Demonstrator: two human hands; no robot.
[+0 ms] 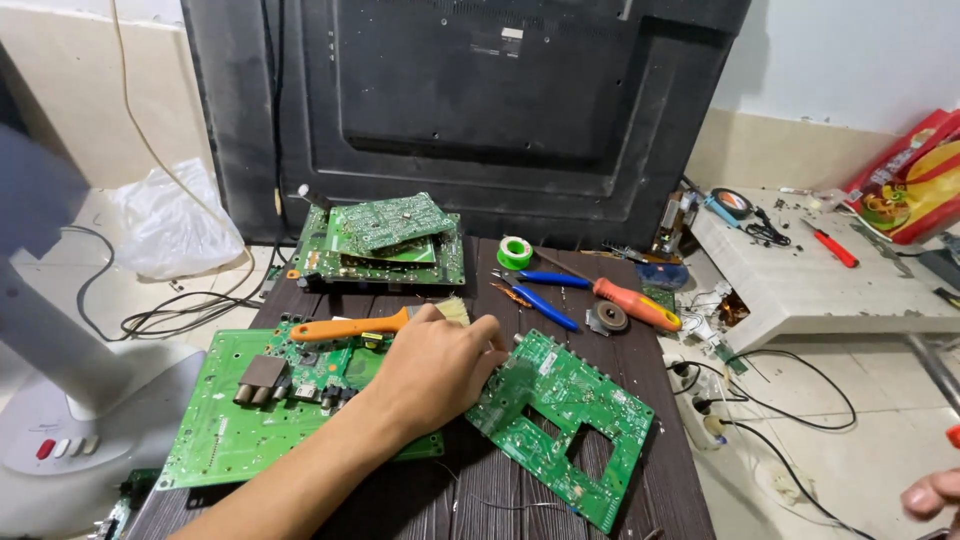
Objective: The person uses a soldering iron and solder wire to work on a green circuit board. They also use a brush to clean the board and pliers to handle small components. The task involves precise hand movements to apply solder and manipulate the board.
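Observation:
My left hand [432,368] reaches across the dark wooden table [640,345], with its fingers curled over the left edge of a green circuit board [575,425] that has a rectangular cut-out. That edge looks slightly raised. Just behind the hand lies a brush with an orange handle [345,327], resting on a larger green circuit board [230,425] with metal connectors. Only the fingertips of my right hand [935,493] show at the lower right edge, away from the table, and nothing is visible in them.
A stack of green boards [385,245] sits at the table's back, before a large black television back panel [480,100]. Blue-handled pliers [545,290], an orange-handled screwdriver [630,302] and a green solder reel [516,252] lie right of it. A white fan base [70,420] stands left, and cables run over the floor.

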